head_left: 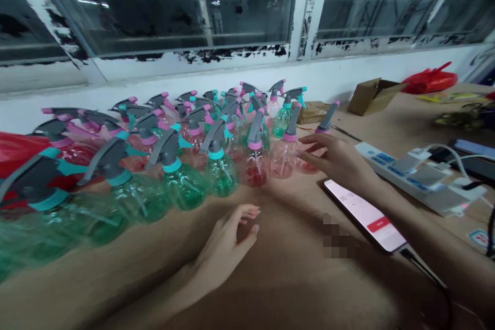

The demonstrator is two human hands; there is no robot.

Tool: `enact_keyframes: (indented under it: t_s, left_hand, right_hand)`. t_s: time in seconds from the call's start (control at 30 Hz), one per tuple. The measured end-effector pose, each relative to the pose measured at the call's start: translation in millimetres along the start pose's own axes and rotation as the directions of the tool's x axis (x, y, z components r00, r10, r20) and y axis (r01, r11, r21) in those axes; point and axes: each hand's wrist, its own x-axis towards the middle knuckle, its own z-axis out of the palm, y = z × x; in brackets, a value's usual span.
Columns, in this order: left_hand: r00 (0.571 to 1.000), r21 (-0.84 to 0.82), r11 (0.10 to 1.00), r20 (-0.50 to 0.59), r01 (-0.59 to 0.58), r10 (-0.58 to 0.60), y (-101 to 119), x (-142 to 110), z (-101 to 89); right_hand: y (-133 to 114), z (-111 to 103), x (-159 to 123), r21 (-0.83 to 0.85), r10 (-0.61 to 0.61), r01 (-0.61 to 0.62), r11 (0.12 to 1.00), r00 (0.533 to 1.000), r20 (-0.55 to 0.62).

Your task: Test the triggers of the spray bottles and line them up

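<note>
My left hand (232, 245) hovers over the bare front of the table, its fingers loosely curved, thumb apart, nothing in it. My right hand (338, 157) reaches to the right end of the front row, fingers stretched out and apart. It partly covers a pink spray bottle (308, 164) with a grey and pink trigger head; whether it touches the bottle I cannot tell. Just left stands another pink spray bottle (283, 162), then a red-tinted spray bottle (256, 169). A green spray bottle (221, 175) with a turquoise collar stands farther left, ahead of my left hand.
Several more green and pink spray bottles crowd the table's left and back. A phone showing a timer (363, 211) lies under my right forearm, beside a white power strip (417, 180) with cables. Behind are a cardboard box (365, 99) and a red plastic bag (431, 81).
</note>
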Motion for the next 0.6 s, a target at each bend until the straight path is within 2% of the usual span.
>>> enact_keyframes:
  t_s: [0.1, 0.23, 0.6]
  left_hand:
    - [1.0, -0.002, 1.0, -0.007, -0.018, 0.018, 6.9, 5.0, 0.8]
    - [0.999, -0.008, 0.999, -0.002, -0.045, 0.045, 15.7, 10.4, 1.9]
    - [0.999, -0.021, 0.999, 0.005, -0.044, 0.045, 19.0, 15.0, 6.1]
  right_hand:
    - [9.7, 6.1, 5.6, -0.111, 0.042, -0.049, 0.993, 0.997, -0.068]
    - [10.1, 19.6, 10.7, -0.241, 0.088, -0.103, 0.965, 0.993, -0.072]
    - [-7.9, 35.5, 14.5, -0.294, 0.143, -0.137, 0.946, 0.99, 0.001]
